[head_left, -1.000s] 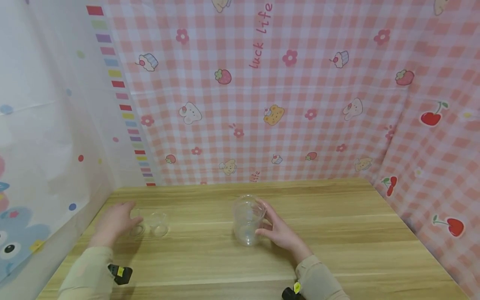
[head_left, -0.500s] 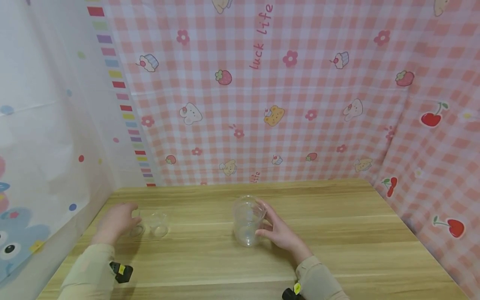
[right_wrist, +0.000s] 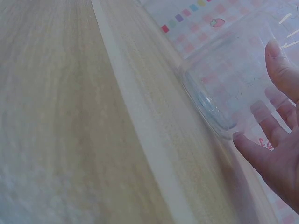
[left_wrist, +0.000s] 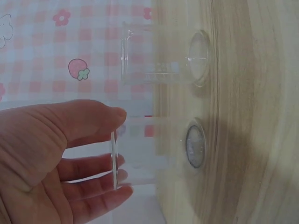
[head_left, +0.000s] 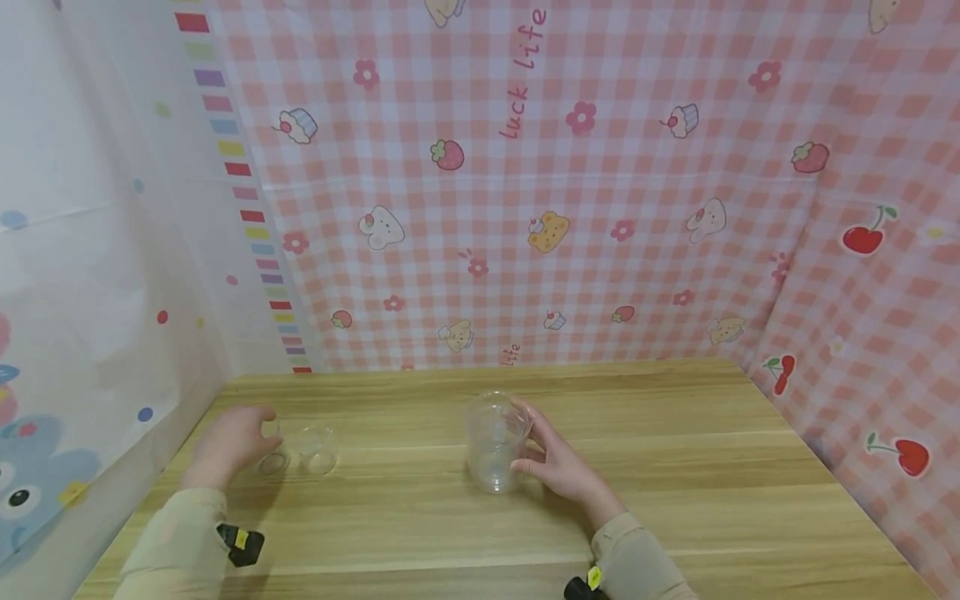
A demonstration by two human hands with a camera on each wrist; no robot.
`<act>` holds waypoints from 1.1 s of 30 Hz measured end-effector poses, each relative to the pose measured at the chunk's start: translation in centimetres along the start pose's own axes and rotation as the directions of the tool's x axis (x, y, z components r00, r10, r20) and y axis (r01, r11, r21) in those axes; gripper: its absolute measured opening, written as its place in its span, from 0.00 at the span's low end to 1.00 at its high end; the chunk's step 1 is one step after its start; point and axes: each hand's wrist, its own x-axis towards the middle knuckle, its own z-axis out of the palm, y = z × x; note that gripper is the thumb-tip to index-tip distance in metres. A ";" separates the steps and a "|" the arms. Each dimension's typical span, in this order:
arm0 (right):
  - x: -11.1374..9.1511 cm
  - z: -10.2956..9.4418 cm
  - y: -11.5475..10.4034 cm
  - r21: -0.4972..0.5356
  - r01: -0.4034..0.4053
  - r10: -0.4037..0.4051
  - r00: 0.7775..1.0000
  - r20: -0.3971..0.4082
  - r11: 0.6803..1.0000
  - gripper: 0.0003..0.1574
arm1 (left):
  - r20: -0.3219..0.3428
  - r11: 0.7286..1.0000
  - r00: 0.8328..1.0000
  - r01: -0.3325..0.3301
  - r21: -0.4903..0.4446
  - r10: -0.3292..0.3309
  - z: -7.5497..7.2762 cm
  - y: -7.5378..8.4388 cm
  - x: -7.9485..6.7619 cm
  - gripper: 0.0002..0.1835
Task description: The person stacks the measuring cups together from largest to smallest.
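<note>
A small clear glass beaker (left_wrist: 140, 154) stands at the left of the table. My left hand (head_left: 231, 446) grips it near its rim from above, thumb on one side and fingers on the other. Just right of it is a second small beaker (head_left: 318, 450), which shows faint printed markings in the left wrist view (left_wrist: 161, 60). Near the table's middle stands a larger clear beaker (head_left: 495, 446) with white marks on its wall. My right hand (head_left: 558, 462) holds it from the right side; in the right wrist view some fingers (right_wrist: 264, 116) show through the clear wall.
The wood-grain table (head_left: 420, 533) reaches back to a pink checked cloth (head_left: 480, 208) hung behind it. A white cloth with coloured dots (head_left: 97, 250) hangs on the left, and more checked cloth on the right.
The left hand has shifted very slightly at the small beaker. The right hand and the large beaker stay in place.
</note>
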 end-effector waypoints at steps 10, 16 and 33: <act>0.0 0.0 -0.1 -0.010 0.001 -0.001 1.000 0.004 1.000 0.57 | -0.111 0.999 0.994 -0.028 -0.027 0.025 0.2 0.0 -0.4 0.26; 0.0 -0.1 -0.1 -0.011 0.005 -0.005 1.000 0.007 1.000 0.57 | -0.174 0.999 0.985 -0.019 -0.039 0.012 -0.3 0.2 -0.7 0.26; 0.0 0.0 0.0 0.002 0.016 -0.016 1.000 0.005 1.000 0.57 | -0.297 0.999 0.954 -0.039 -0.033 0.027 -1.7 0.9 -1.4 0.27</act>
